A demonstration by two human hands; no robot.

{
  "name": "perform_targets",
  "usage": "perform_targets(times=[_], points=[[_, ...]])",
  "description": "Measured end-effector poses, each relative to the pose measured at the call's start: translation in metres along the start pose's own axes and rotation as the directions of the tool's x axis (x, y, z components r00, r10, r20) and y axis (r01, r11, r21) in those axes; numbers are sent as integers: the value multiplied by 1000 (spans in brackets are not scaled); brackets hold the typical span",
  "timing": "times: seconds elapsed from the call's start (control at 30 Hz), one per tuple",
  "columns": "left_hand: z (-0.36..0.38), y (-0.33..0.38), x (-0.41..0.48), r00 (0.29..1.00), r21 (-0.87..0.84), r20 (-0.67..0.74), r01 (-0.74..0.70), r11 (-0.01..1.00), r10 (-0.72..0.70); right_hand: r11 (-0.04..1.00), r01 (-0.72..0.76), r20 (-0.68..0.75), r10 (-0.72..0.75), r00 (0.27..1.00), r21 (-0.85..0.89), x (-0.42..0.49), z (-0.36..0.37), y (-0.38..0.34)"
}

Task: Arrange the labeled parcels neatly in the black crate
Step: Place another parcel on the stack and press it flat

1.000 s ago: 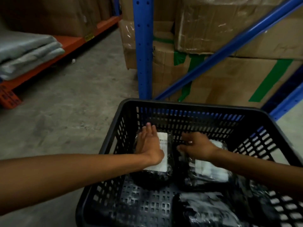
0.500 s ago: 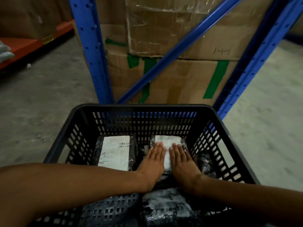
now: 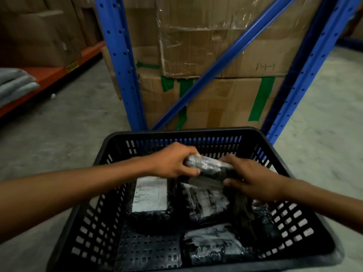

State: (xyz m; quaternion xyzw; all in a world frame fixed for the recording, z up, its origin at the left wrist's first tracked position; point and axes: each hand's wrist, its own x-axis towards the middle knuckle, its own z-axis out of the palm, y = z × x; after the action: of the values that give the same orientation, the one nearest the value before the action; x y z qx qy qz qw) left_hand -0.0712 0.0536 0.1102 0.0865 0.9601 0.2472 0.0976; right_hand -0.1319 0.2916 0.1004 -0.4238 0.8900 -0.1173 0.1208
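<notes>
A warehouse aisle is showing here. Blue perforated racking uprights (image 3: 119,61) with a diagonal brace (image 3: 225,59) are framing large cardboard cartons (image 3: 216,46), taped in clear and green and stacked on each other. To the left, an orange shelf beam (image 3: 59,72) is carrying more brown boxes (image 3: 39,36) and folded grey fabric (image 3: 15,83). Bare concrete floor (image 3: 74,122) is running between the racks.

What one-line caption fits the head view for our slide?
Both hands, left and right, lift a wrapped parcel above labeled parcels in the black crate.
</notes>
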Motion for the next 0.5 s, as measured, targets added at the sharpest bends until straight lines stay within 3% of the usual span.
perform_targets(times=[0.03, 0.07, 0.13, 0.23, 0.3, 0.37, 0.5], points=[[-12, -2, -8, 996, -166, -64, 50, 985, -61, 972, 1, -24, 5, 1000, 237, -3, -15, -4], [-21, -4, -15, 980, -330, -121, 109, 938, -156, 880, -9, -51, 37, 998, 474, -4, -26, -10], [-27, -8, -27, 908, -623, -132, 237, 746, -398, 585, -55, -53, 165, 985, 809, -3, -30, -25], [-16, -17, -36, 762, -843, 37, 371, 389, -646, 171, -227, 189, 210, 959, 959, 5, 5, -44], [-5, -24, -48, 673, -882, 137, 416, 219, -727, 69, -312, 299, 157, 941, 948, 7, 38, -62], [8, -29, -60, 633, -885, 195, 443, 144, -749, 18, -333, 325, 174, 930, 943, 12, 61, -74], [34, -42, -85, 588, -842, 127, 489, 226, -799, -32, -315, 316, 161, 935, 948, 34, 73, -88]])
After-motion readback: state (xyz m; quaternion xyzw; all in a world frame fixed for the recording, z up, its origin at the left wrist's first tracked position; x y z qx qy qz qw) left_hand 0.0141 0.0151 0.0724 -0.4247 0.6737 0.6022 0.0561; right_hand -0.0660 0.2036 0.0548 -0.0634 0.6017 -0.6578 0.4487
